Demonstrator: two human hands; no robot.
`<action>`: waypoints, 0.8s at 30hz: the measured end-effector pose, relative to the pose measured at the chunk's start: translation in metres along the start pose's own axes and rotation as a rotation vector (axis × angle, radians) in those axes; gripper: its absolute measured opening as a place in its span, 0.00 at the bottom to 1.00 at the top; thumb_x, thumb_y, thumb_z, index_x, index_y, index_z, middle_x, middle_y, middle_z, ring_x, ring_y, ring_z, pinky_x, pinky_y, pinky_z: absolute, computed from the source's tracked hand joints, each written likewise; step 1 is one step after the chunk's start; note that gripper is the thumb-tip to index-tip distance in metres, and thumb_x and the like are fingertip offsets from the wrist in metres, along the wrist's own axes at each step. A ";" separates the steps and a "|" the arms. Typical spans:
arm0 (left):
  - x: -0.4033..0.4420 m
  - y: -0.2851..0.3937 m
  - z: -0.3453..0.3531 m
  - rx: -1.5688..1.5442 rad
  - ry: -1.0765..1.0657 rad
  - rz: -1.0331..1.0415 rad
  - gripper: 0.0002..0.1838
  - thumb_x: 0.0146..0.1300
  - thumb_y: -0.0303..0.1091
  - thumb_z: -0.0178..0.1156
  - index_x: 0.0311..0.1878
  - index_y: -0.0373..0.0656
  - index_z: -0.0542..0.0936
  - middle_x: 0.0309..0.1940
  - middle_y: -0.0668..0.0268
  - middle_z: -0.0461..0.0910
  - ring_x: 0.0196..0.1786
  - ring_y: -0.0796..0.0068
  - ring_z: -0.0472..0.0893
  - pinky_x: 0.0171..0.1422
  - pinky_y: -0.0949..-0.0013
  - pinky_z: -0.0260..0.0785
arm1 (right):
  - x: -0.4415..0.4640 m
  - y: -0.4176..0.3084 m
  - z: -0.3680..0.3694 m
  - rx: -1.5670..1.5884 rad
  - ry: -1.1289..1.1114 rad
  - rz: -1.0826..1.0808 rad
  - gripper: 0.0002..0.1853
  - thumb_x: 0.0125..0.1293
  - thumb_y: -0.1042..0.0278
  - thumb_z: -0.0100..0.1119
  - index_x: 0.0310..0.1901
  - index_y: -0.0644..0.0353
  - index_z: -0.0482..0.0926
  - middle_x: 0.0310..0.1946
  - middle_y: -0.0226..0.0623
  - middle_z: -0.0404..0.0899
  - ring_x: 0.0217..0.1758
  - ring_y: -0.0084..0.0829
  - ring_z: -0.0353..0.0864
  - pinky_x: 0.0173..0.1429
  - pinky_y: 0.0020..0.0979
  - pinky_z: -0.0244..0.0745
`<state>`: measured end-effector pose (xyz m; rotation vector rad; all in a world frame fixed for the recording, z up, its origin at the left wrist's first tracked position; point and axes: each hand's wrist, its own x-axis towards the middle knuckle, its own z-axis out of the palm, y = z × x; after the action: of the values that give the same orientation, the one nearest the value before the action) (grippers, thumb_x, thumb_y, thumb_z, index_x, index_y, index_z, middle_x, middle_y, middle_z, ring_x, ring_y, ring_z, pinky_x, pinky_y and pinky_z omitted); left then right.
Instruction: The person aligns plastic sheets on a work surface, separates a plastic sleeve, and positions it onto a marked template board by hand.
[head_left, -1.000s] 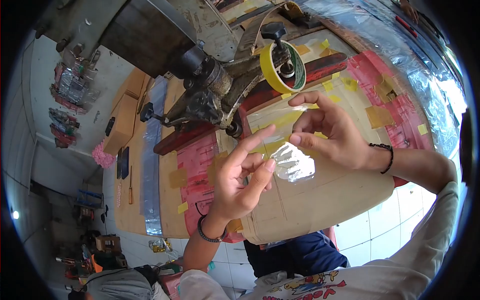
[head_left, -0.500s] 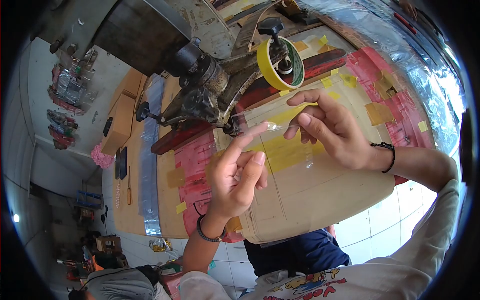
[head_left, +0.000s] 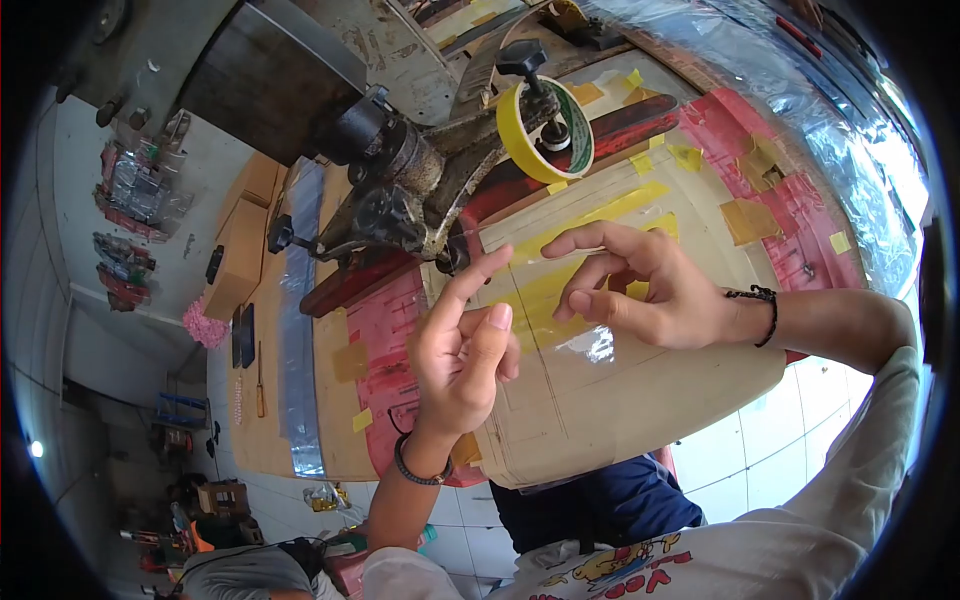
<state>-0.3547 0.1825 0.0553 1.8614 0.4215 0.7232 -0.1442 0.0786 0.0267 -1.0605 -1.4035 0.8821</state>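
My left hand is held over the patterned beige board, index finger stretched out and thumb raised, with nothing seen between them. My right hand hovers to the right, its index finger extended towards the left one. Its thumb and middle finger come together at the edge of a shiny piece of clear plastic film, which shows below them; the film's outline is hard to follow. Strips of yellow tape lie on the board under my hands. Thin dark lines cross its surface.
Ahead stands a metal press arm with black knobs; a yellow tape roll hangs on one. A red bar clamps the board. Red taped sheeting, a screwdriver and a cardboard box are around. Another person is at lower left.
The clear film was stretched between both hands; now it shows below my right fingers. My left hand has come off it, and my right hand has moved slightly left and down.
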 end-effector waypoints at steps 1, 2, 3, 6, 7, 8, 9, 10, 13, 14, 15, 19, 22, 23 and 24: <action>0.000 -0.001 0.000 0.006 -0.006 0.004 0.25 0.78 0.30 0.47 0.74 0.27 0.67 0.13 0.71 0.70 0.16 0.85 0.66 0.26 0.77 0.61 | 0.000 0.001 0.000 0.018 -0.005 0.007 0.24 0.72 0.70 0.59 0.68 0.65 0.71 0.40 0.38 0.91 0.48 0.27 0.89 0.54 0.31 0.79; -0.001 -0.001 -0.001 0.014 -0.011 0.008 0.25 0.78 0.30 0.47 0.74 0.27 0.67 0.13 0.71 0.70 0.16 0.85 0.66 0.26 0.77 0.61 | 0.000 0.003 0.001 0.038 -0.012 0.013 0.25 0.72 0.71 0.59 0.68 0.65 0.71 0.40 0.38 0.91 0.48 0.26 0.89 0.53 0.31 0.79; -0.001 -0.002 -0.002 0.024 -0.016 0.010 0.25 0.78 0.30 0.47 0.74 0.27 0.67 0.13 0.72 0.70 0.16 0.85 0.66 0.26 0.77 0.61 | -0.001 0.003 0.000 0.039 -0.017 0.012 0.25 0.72 0.71 0.58 0.69 0.65 0.70 0.40 0.38 0.91 0.48 0.26 0.89 0.53 0.30 0.79; -0.001 -0.002 -0.002 0.054 -0.025 0.021 0.25 0.79 0.30 0.46 0.74 0.27 0.66 0.13 0.72 0.70 0.16 0.85 0.66 0.26 0.77 0.61 | -0.001 0.004 -0.001 0.047 -0.030 0.018 0.25 0.72 0.72 0.58 0.69 0.65 0.70 0.39 0.37 0.91 0.47 0.25 0.89 0.52 0.29 0.80; -0.001 -0.002 -0.002 0.062 -0.026 0.026 0.25 0.79 0.30 0.46 0.74 0.27 0.66 0.13 0.72 0.70 0.16 0.86 0.66 0.26 0.77 0.60 | -0.001 0.004 0.000 0.053 -0.030 0.027 0.25 0.72 0.72 0.58 0.69 0.65 0.70 0.38 0.37 0.90 0.46 0.25 0.88 0.51 0.29 0.80; -0.001 -0.002 -0.002 0.069 -0.028 0.031 0.25 0.79 0.30 0.46 0.74 0.27 0.66 0.14 0.72 0.70 0.16 0.86 0.66 0.26 0.77 0.60 | -0.001 0.004 0.000 0.057 -0.030 0.036 0.25 0.72 0.72 0.58 0.69 0.65 0.70 0.38 0.38 0.90 0.46 0.25 0.88 0.51 0.28 0.80; -0.001 -0.001 -0.001 0.065 -0.026 0.037 0.26 0.79 0.30 0.46 0.74 0.27 0.66 0.13 0.73 0.69 0.17 0.86 0.66 0.26 0.78 0.60 | -0.001 0.003 -0.001 0.057 -0.044 0.058 0.26 0.73 0.72 0.58 0.70 0.66 0.69 0.38 0.38 0.90 0.45 0.24 0.88 0.51 0.28 0.79; -0.001 -0.001 0.000 0.061 -0.023 0.042 0.26 0.79 0.29 0.47 0.74 0.27 0.66 0.12 0.73 0.68 0.17 0.87 0.66 0.26 0.78 0.60 | -0.001 0.000 -0.002 0.056 -0.058 0.080 0.26 0.73 0.73 0.58 0.71 0.67 0.69 0.37 0.38 0.89 0.45 0.23 0.87 0.52 0.28 0.79; -0.002 -0.002 0.000 -0.033 -0.023 0.056 0.24 0.78 0.29 0.51 0.74 0.31 0.69 0.16 0.75 0.71 0.17 0.88 0.68 0.25 0.79 0.61 | 0.000 -0.003 -0.002 0.067 -0.077 0.140 0.26 0.74 0.73 0.58 0.71 0.67 0.68 0.36 0.38 0.89 0.42 0.22 0.87 0.50 0.27 0.78; -0.003 -0.003 0.000 -0.078 -0.024 0.059 0.24 0.77 0.28 0.53 0.73 0.33 0.71 0.17 0.75 0.73 0.17 0.88 0.69 0.25 0.79 0.62 | -0.001 -0.003 -0.002 0.073 -0.080 0.160 0.26 0.74 0.73 0.59 0.71 0.67 0.68 0.36 0.38 0.89 0.41 0.21 0.86 0.50 0.26 0.78; -0.004 -0.002 0.002 -0.080 -0.007 0.055 0.25 0.77 0.28 0.53 0.74 0.33 0.70 0.18 0.75 0.73 0.18 0.88 0.68 0.25 0.79 0.62 | -0.001 0.000 -0.001 0.073 -0.072 0.120 0.26 0.74 0.73 0.59 0.71 0.66 0.68 0.36 0.38 0.89 0.40 0.21 0.86 0.49 0.26 0.78; -0.005 -0.004 0.003 -0.031 -0.021 0.098 0.28 0.78 0.28 0.52 0.78 0.33 0.66 0.18 0.75 0.73 0.18 0.89 0.67 0.27 0.79 0.61 | 0.000 0.004 0.000 0.060 -0.076 0.099 0.26 0.75 0.73 0.58 0.71 0.65 0.68 0.36 0.37 0.90 0.36 0.19 0.84 0.46 0.25 0.78; -0.006 -0.007 -0.001 0.017 -0.054 0.140 0.30 0.77 0.28 0.52 0.80 0.32 0.63 0.16 0.76 0.72 0.19 0.90 0.68 0.27 0.79 0.61 | 0.001 0.000 0.000 0.050 -0.104 0.139 0.25 0.75 0.72 0.58 0.71 0.64 0.68 0.36 0.36 0.90 0.36 0.19 0.84 0.45 0.25 0.77; -0.007 -0.007 -0.001 0.023 -0.056 0.146 0.30 0.77 0.28 0.52 0.80 0.32 0.62 0.16 0.76 0.72 0.19 0.90 0.68 0.27 0.79 0.61 | 0.001 0.000 0.000 0.048 -0.111 0.145 0.25 0.75 0.72 0.57 0.71 0.64 0.68 0.36 0.36 0.90 0.36 0.19 0.84 0.45 0.25 0.77; -0.007 -0.007 -0.001 0.030 -0.058 0.151 0.31 0.77 0.28 0.52 0.80 0.32 0.61 0.16 0.77 0.72 0.19 0.90 0.68 0.27 0.80 0.61 | 0.000 0.001 0.000 0.035 -0.111 0.142 0.25 0.75 0.72 0.58 0.71 0.64 0.68 0.36 0.36 0.90 0.36 0.19 0.84 0.44 0.25 0.77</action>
<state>-0.3603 0.1816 0.0475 1.9525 0.2572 0.7657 -0.1444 0.0793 0.0261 -1.1094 -1.4116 1.0790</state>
